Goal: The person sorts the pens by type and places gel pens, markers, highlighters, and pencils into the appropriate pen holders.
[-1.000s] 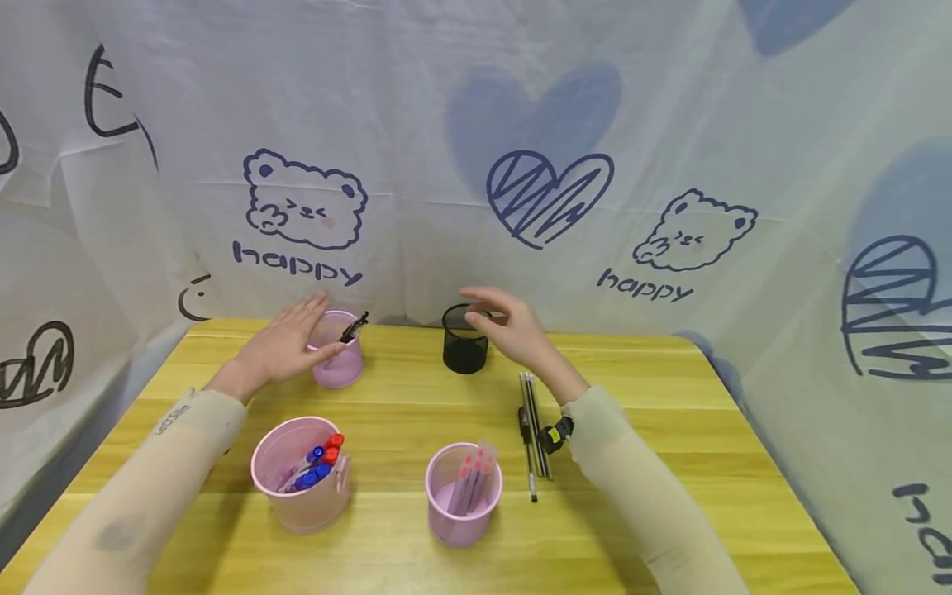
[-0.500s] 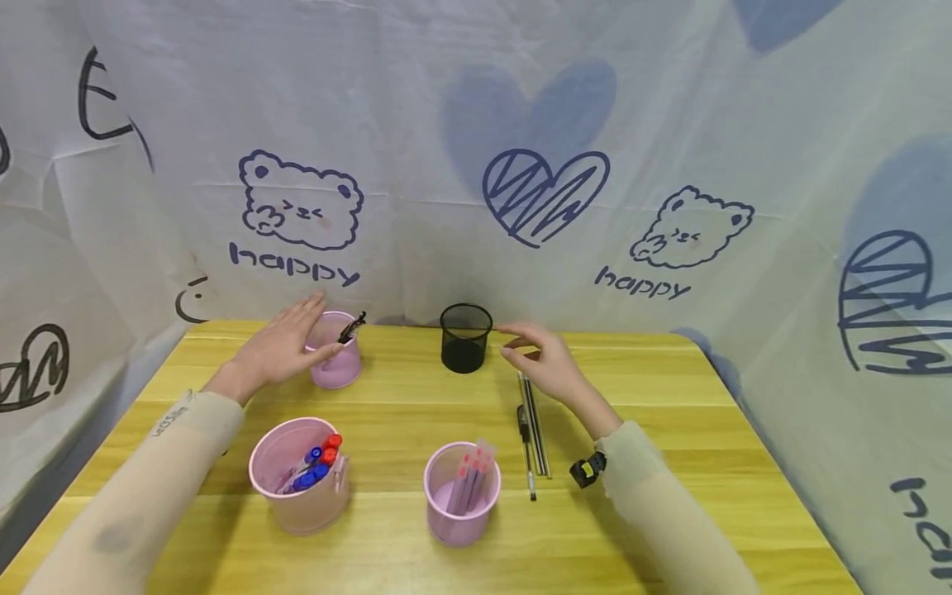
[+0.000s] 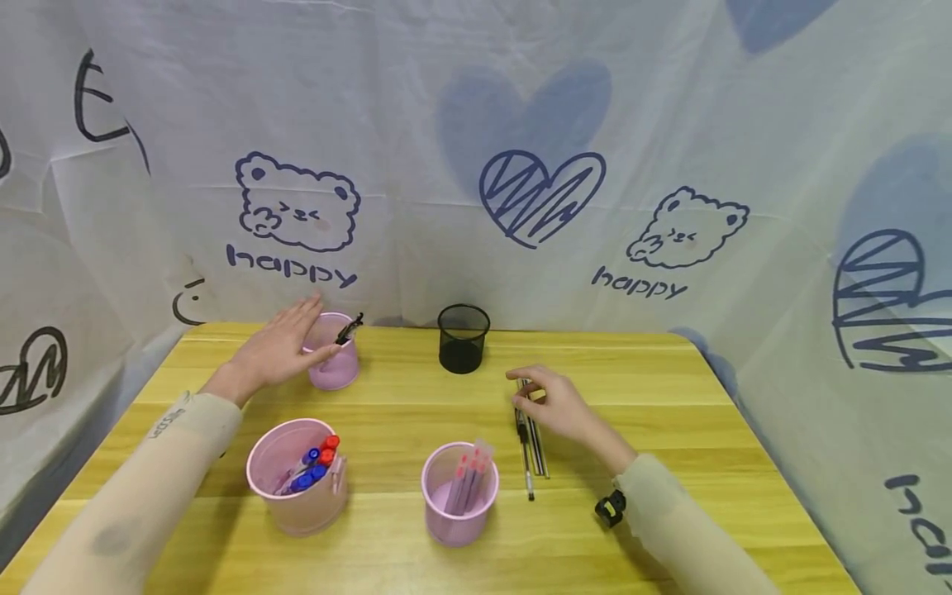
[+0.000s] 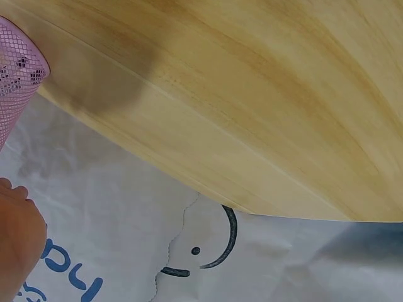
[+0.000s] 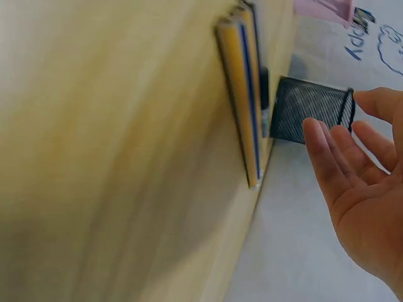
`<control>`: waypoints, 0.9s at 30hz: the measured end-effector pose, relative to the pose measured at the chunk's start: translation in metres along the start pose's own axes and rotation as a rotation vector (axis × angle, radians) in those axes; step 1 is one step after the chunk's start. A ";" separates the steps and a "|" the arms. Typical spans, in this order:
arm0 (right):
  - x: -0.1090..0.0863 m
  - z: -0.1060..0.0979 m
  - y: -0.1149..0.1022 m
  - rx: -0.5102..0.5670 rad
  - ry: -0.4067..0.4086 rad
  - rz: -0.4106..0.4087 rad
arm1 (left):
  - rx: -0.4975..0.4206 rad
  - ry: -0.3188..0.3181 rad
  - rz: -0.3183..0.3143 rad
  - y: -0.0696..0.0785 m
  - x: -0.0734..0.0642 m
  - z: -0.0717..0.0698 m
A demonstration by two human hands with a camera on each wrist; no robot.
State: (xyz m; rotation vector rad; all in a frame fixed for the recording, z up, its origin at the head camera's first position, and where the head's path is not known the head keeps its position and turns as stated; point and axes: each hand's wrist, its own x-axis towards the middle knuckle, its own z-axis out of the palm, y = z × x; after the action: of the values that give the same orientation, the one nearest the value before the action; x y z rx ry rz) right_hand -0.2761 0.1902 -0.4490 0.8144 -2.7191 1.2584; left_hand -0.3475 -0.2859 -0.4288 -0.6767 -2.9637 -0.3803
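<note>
My left hand (image 3: 269, 351) lies with straight fingers at the left side of a pink mesh pen cup (image 3: 336, 370), its thumb across the cup's front. A black-clipped pen (image 3: 347, 330) leans out of that cup. In the left wrist view the cup (image 4: 17, 75) and part of the hand (image 4: 17, 242) show at the left edge. My right hand (image 3: 559, 403), fingers relaxed and holding nothing, hovers over the top ends of striped pencils (image 3: 539, 454) and a black-capped pen (image 3: 525, 450). The right wrist view shows the hand (image 5: 362, 201) beside the pencils (image 5: 238, 100), its thumb and fingers apart.
A black mesh cup (image 3: 460, 355) stands at the back middle. In front stand a larger pink cup (image 3: 301, 512) with red and blue markers (image 3: 320, 467) and a pink cup (image 3: 457, 529) with red-tipped pens (image 3: 470, 479). A printed cloth (image 3: 416, 165) hangs behind the wooden table (image 3: 654, 388).
My right hand has moved away from the black mesh cup, right and toward me, to over the pencils and pen. My left hand has stayed at the pink cup.
</note>
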 end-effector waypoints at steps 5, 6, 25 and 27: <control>-0.012 0.005 -0.002 -0.038 -0.048 0.044 | -0.011 -0.005 0.001 0.000 0.000 -0.001; -0.014 0.006 -0.003 -0.045 -0.058 0.057 | -0.009 -0.005 0.001 0.000 0.000 -0.001; -0.018 0.021 -0.003 -0.135 -0.101 0.145 | 0.002 0.002 -0.003 -0.001 0.001 0.002; -0.017 0.022 -0.004 -0.137 -0.110 0.132 | 0.003 0.001 -0.003 -0.001 0.001 0.002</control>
State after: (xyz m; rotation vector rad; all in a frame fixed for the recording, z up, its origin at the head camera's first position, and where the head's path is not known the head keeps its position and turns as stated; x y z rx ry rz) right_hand -0.2556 0.1797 -0.4651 0.7214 -2.9519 1.0622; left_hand -0.3491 -0.2859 -0.4305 -0.6712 -2.9640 -0.3757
